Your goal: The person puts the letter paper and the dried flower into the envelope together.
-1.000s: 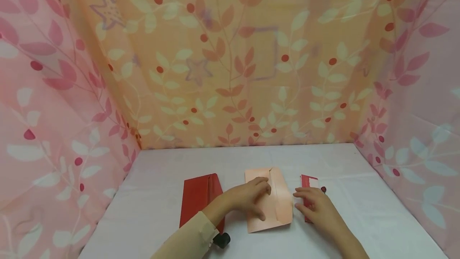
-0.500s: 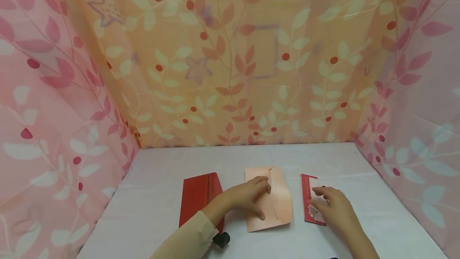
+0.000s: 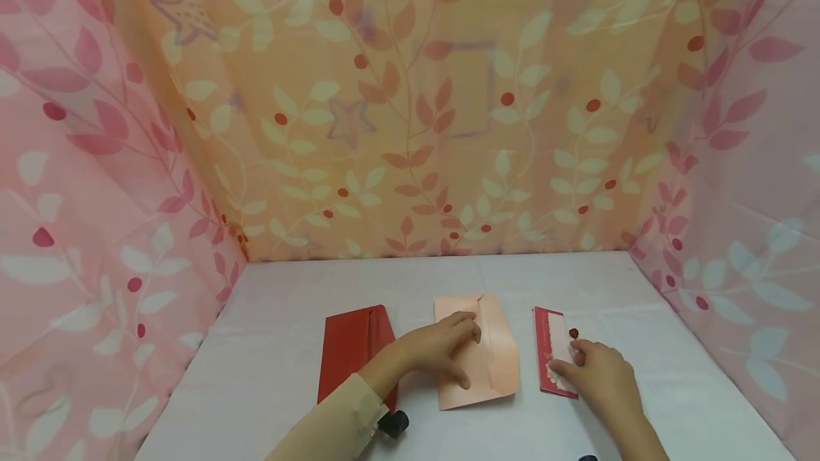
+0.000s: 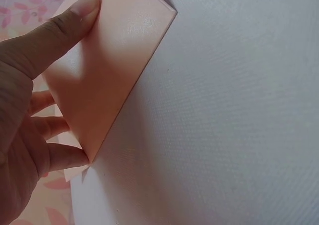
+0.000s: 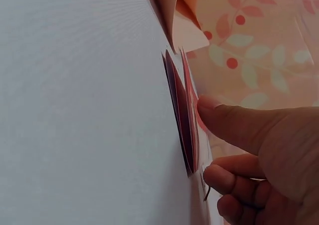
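In the head view a peach envelope (image 3: 470, 354) lies mid-table, its flap side facing right. My left hand (image 3: 442, 351) rests on it, thumb and fingers spread; the left wrist view has the thumb on the envelope's face and the fingertips along its edge. To the right lies a red-and-white greeting card (image 3: 549, 347) with a flower design and a small dark red ornament (image 3: 573, 333) beside its right edge. My right hand (image 3: 605, 375) pinches that edge, thumb on the cover and curled fingers at the side. Its layered leaves (image 5: 187, 120) stand slightly apart in the right wrist view.
Partly under the left forearm lies a red envelope (image 3: 346, 347). A small black device (image 3: 393, 424) shows by the left cuff. White cloth covers the table (image 3: 397, 276), with leaf-patterned curtains (image 3: 410, 126) behind and on both sides.
My right hand has moved right from over the card's face to its right edge, and its fingers have closed in. The left hand stays on the peach envelope.
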`<move>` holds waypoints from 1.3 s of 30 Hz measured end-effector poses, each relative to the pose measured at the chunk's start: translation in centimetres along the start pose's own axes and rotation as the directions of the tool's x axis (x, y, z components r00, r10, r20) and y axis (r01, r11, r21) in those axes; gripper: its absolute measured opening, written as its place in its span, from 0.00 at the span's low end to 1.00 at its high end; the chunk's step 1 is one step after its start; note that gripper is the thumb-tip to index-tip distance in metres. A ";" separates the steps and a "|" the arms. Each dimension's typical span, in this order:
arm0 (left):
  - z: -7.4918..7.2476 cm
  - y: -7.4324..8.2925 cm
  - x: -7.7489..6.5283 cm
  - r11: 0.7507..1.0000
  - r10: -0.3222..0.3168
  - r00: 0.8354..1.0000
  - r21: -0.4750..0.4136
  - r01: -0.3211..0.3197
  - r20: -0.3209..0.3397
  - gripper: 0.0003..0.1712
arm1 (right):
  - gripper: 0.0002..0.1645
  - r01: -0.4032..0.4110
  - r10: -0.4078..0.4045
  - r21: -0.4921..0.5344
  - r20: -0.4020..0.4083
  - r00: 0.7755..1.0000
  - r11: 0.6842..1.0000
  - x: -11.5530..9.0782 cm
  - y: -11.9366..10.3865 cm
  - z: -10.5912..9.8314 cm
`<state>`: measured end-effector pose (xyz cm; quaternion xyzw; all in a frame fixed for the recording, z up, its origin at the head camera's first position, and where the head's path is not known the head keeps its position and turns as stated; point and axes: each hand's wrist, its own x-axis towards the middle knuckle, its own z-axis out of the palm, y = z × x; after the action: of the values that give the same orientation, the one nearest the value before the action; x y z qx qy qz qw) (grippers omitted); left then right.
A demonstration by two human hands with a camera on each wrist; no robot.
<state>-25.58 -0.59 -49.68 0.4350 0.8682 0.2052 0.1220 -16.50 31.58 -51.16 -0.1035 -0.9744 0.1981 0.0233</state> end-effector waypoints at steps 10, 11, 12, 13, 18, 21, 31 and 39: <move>0.0 0.3 -0.1 0.999 -0.006 1.000 -0.042 0.006 0.009 0.38 | 0.38 -0.034 0.036 -0.048 0.030 0.999 0.998 -0.4 -0.6 0.1; 0.1 0.3 -0.1 0.999 -0.008 1.000 -0.043 0.009 0.009 0.38 | 0.35 -0.041 0.042 -0.038 0.031 0.999 0.998 -0.5 -0.5 0.2; 0.2 0.3 -0.1 0.999 -0.010 1.000 -0.040 0.010 0.008 0.39 | 0.36 -0.048 0.049 -0.024 0.036 0.998 0.999 -0.5 -0.4 0.3; 0.2 0.3 -0.2 0.999 -0.012 1.000 -0.040 0.012 0.009 0.38 | 0.37 -0.054 0.055 -0.014 0.036 0.998 0.998 -0.5 -0.3 0.4; 0.0 0.2 -0.2 1.000 -0.019 1.000 -0.025 0.020 0.009 0.38 | 0.50 -0.090 0.088 0.055 0.025 0.996 0.994 0.0 -0.1 1.0; 0.0 0.1 -0.2 1.000 -0.017 1.000 -0.023 0.017 0.007 0.38 | 0.50 -0.109 0.108 0.099 0.012 0.994 0.989 0.2 -0.2 1.3; 0.3 -0.1 -0.2 1.000 0.002 1.000 -0.020 -0.002 -0.001 0.38 | 0.49 -0.098 0.099 0.158 0.004 0.995 0.983 0.1 -0.2 1.7; 0.1 -0.1 -0.2 1.000 0.006 1.000 -0.015 -0.006 0.005 0.38 | 0.51 -0.068 0.052 0.232 0.075 0.996 0.970 -0.2 -0.2 0.0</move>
<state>-25.51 -0.77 -49.81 0.4371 0.8651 0.2111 0.1267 -16.32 31.34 -51.09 -0.1224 -0.9409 0.3157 -0.0041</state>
